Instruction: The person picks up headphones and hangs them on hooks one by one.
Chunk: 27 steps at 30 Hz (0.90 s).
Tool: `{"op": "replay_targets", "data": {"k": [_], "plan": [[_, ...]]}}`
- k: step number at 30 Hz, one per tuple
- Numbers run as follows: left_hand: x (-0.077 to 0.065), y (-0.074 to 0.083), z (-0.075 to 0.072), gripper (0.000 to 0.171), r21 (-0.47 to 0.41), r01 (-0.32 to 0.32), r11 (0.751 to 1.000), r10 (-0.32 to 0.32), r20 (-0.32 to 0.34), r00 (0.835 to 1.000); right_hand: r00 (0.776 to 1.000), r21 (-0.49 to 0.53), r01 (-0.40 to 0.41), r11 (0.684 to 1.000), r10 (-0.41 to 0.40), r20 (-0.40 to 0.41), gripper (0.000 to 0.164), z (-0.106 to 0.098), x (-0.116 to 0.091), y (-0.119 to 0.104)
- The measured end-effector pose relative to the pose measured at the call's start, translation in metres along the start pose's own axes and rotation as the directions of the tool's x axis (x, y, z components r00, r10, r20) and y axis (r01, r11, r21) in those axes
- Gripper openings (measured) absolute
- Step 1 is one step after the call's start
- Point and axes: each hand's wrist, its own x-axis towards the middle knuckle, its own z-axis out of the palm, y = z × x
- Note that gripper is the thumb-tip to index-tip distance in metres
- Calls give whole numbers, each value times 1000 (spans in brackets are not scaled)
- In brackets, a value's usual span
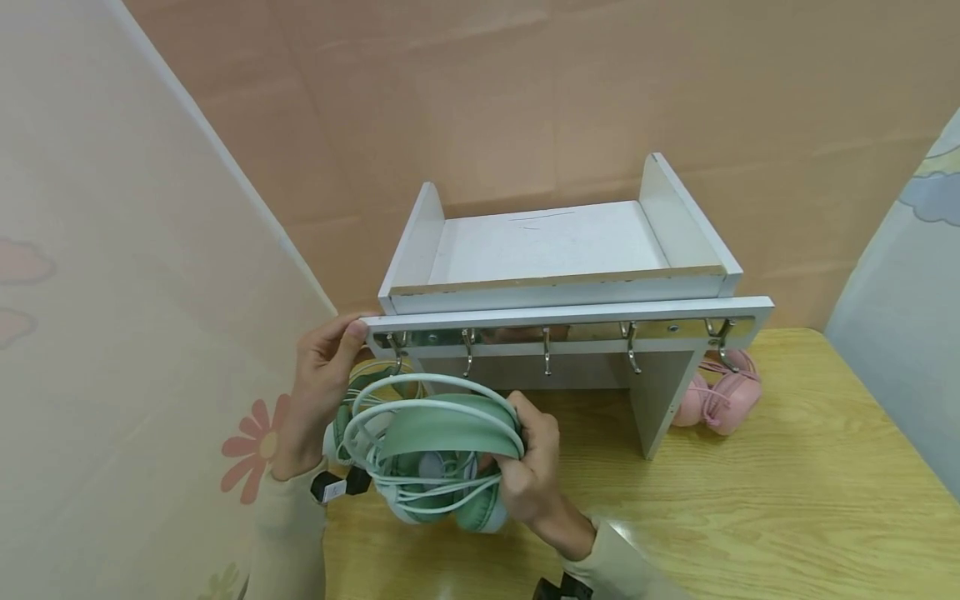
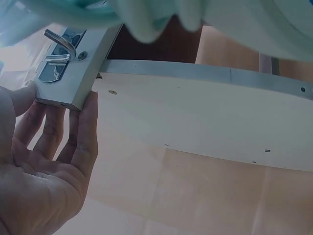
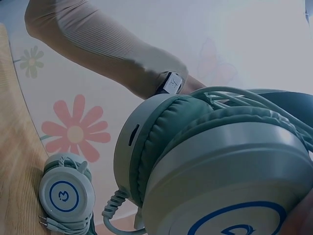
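My right hand (image 1: 536, 471) grips a pair of green and white headphones (image 1: 450, 429) by one side of the headband, and their coiled cable loops round the band. They hang in front of the left part of a white shelf's hook rail (image 1: 510, 337). The left end of that rail is pinched between the thumb and fingers of my left hand (image 1: 318, 383), as the left wrist view also shows. Several metal hooks (image 1: 547, 350) line the rail; the ones in sight carry nothing. Large ear cups (image 3: 220, 166) fill much of the right wrist view.
A second green and white pair of headphones (image 3: 63, 193) lies on the wooden table (image 1: 810, 467) at the left, partly hidden in the head view. Pink headphones (image 1: 723, 400) lie right of the shelf (image 1: 555, 242). A patterned wall (image 1: 187, 333) rises close on the left.
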Motion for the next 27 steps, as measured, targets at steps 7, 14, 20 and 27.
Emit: {"op": "replay_targets", "data": {"k": [7,14,20,27], "plan": [[0,-1,0,26,-2,-14,1000,14,6,1000,1000,-2,-27,1000,27,1,31,2,0,1],[0,0,0,26,-7,-8,1000,8,0,1000,998,-20,-61,998,61,1,31,6,0,3],[-1,0,0,26,0,-9,1000,9,2,1000,996,-30,-86,996,86,-6,30,6,0,6],[-1,1,0,28,32,-7,999,6,9,1000,995,-19,-102,995,102,-8,28,7,1,8]]}}
